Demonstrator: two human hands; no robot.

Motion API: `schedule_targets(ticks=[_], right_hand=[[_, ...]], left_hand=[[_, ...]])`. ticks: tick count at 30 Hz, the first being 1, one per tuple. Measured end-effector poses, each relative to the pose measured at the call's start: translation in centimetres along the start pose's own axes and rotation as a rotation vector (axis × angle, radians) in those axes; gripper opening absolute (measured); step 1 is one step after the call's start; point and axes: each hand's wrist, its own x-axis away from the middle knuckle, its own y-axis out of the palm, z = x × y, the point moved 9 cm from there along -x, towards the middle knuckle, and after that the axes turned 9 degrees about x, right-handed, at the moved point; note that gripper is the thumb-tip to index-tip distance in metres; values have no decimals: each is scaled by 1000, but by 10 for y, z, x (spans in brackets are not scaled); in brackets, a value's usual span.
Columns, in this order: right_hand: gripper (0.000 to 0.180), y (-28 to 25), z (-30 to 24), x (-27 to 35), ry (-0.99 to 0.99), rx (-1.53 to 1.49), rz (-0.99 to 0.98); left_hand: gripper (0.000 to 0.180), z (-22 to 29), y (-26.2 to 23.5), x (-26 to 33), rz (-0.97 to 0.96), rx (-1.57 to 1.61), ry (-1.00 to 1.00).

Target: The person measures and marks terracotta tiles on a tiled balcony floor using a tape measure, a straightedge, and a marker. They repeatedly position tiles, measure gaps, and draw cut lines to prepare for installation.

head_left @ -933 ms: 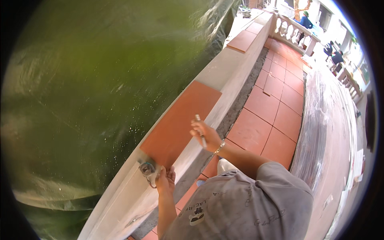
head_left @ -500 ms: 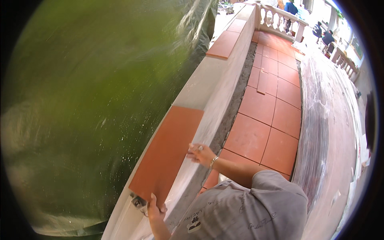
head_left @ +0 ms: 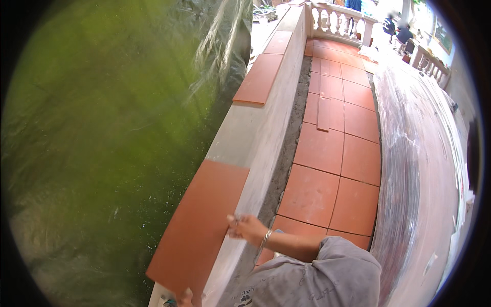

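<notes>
A long terracotta tile point(head_left: 199, 225) lies lengthwise along the top of the low wall, its near end towards me. At the bottom edge of the picture my left hand point(head_left: 185, 298) has its thumb at the tile's near end, with most of the hand cut off. My right hand point(head_left: 249, 228) is at the tile's right edge, fingers curled and pressed together. Blur hides whether they grip the edge or a small thing. A small metallic object point(head_left: 167, 301) shows partly beside the left hand. Further along the wall lies another terracotta tile point(head_left: 259, 78).
Bare pale wall top point(head_left: 230, 130) separates the two tiles. Green plastic sheeting point(head_left: 112, 138) hangs on the left. Terracotta floor tiles point(head_left: 312, 192) and a narrow loose strip point(head_left: 323, 113) lie to the right, beside a clear-plastic-covered surface point(head_left: 409, 169). A balustrade point(head_left: 335, 23) and people stand far off.
The view has shifted, so the wall and tiles sit lower in the picture. My left hand has slipped mostly out of the frame. My right hand stays by the tile's right edge.
</notes>
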Motion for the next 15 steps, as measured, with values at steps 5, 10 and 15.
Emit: schedule_targets(ticks=[5,10,15], right_hand=[[31,-74,-94,-55,-161,-17,189],[32,-121,-175,-101,-296,87,299],[36,-143,-212,-131,-298,214,362]], left_hand=[[43,29,160,-77,-221,294,-2],[37,36,263,-139,-285,297,-65],[29,21,303,-170,-363,399,-121]])
